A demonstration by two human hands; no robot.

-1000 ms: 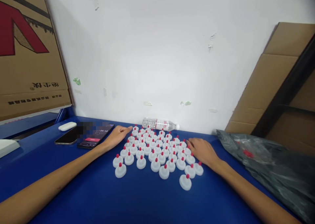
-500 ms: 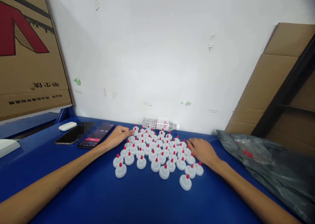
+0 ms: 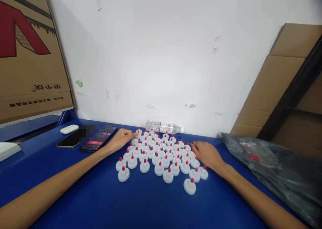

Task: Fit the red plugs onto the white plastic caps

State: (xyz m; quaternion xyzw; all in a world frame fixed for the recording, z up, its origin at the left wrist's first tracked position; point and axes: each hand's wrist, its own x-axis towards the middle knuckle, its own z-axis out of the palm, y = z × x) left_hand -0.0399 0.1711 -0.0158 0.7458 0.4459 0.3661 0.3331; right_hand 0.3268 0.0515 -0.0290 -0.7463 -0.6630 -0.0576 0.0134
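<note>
Many small white round caps with red tips (image 3: 165,161) stand upright in a loose group on the blue table (image 3: 151,205). At the group's far left edge lies my left hand (image 3: 122,139), its fingers loosely bent and one digit stretched toward a cap, seemingly touching it. My right hand (image 3: 207,154) rests palm down along the right edge, fingers slightly bent, their tips close beside the caps. Neither hand appears to hold anything. One white cap (image 3: 189,186) stands nearest to me, a little apart from the others.
A clear plastic bottle (image 3: 164,127) lies along the wall behind the caps. Two phones, a dark one (image 3: 97,140) and another (image 3: 69,139), lie left beside a white case (image 3: 69,129). A grey plastic bag (image 3: 274,168) covers the right side. Cardboard (image 3: 271,81) leans behind it.
Both hands and the caps have stayed in place. Only the last digit of the time on the phone screen has changed.
</note>
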